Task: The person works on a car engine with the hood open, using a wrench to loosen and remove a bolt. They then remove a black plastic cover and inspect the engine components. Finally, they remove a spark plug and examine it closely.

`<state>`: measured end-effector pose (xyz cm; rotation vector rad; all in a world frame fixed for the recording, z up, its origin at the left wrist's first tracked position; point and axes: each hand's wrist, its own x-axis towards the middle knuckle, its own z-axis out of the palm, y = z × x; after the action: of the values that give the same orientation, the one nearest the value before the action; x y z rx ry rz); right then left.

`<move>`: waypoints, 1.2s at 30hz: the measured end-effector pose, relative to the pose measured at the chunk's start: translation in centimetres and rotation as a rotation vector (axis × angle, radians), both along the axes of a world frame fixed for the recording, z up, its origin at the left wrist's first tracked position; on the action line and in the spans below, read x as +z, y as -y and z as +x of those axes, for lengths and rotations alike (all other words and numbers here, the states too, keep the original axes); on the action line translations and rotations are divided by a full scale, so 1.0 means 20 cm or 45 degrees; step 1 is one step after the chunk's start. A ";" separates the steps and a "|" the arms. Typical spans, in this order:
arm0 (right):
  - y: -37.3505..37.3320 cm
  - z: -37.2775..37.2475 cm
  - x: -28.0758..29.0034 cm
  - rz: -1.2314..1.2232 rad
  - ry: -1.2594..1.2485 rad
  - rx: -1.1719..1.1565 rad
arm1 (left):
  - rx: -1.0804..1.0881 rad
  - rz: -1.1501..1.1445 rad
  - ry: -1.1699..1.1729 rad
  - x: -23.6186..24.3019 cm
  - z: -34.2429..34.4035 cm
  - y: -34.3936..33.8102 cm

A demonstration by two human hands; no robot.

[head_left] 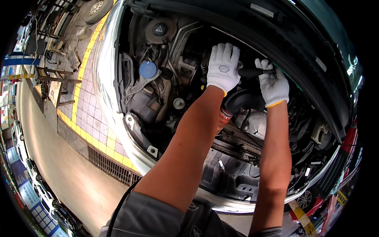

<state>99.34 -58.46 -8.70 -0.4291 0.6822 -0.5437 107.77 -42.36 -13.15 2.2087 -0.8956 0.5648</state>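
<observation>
I lean over a car's engine bay with both hands in white knitted gloves. My left hand (pixel 224 68) lies palm down on the far middle of the engine, its fingers stretched out side by side. To its right, my right hand (pixel 273 83) has its fingers curled round one end of a black-handled tool (pixel 252 72). The tool's tapered black body points left, its other end close beside my left hand; its tip and exact kind are hidden. Just below both hands curves a thick black air hose (pixel 244 99), with an orange-red coupling (pixel 224 117) at its lower end.
A blue reservoir cap (pixel 148 69) and a round strut mount (pixel 160 30) sit at the left of the bay. The raised hood (pixel 300 43) arches over the far right. On the floor at left are a wooden stool (pixel 55 89), a loose wheel (pixel 97 10) and a drain grate (pixel 110 166).
</observation>
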 end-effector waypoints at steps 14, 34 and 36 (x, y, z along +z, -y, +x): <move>0.07 -0.11 -0.07 -0.074 -0.128 0.284 | -0.011 0.050 -0.022 0.00 0.00 0.01; -0.09 0.07 0.04 0.058 0.139 -0.205 | 0.025 0.160 -0.021 0.02 -0.03 0.03; 0.12 -0.07 -0.06 -0.564 -0.269 0.300 | 0.022 0.137 0.028 -0.02 -0.02 0.03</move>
<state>97.88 -60.83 -9.89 -0.9803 0.7005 -0.4260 107.44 -42.94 -13.47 2.3130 -0.9390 0.5622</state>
